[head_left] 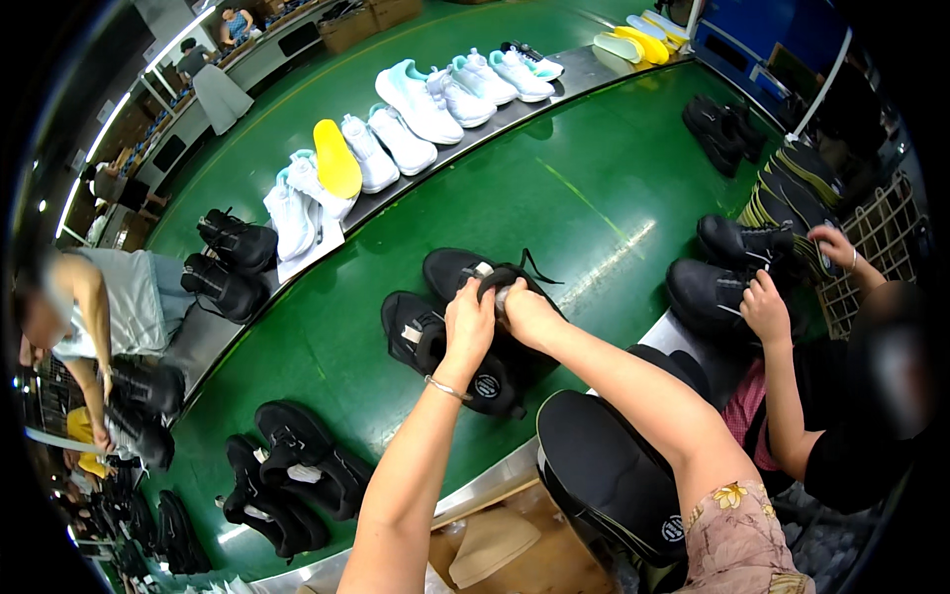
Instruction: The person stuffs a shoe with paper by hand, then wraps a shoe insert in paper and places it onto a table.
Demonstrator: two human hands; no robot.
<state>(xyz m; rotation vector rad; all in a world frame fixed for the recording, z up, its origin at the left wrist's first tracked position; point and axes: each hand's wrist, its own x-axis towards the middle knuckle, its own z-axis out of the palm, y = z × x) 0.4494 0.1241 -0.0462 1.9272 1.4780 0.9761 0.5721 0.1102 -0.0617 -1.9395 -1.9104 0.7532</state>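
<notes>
Both of my hands work at the opening of a black lace-up shoe point(450, 269) on the green belt point(564, 213). My left hand point(469, 322) pinches the collar or tongue from the near left side. Beside it, my right hand point(527, 315) is closed at the same opening, where a pale bit shows near its fingers. A loose black lace point(534, 267) sticks up past the shoe. Its mate, another black shoe point(404, 327), sits just left with a pale tag on the tongue. My hands and wrists hide much of the held shoe.
Black insoles point(604, 460) are stacked by my right forearm, above an open cardboard box point(515, 554). More black shoes point(307, 450) stand left. White shoes point(421, 104) and a yellow insole point(336, 158) line the far ledge. At right, a co-worker's hands point(767, 307) lace a black shoe point(705, 295).
</notes>
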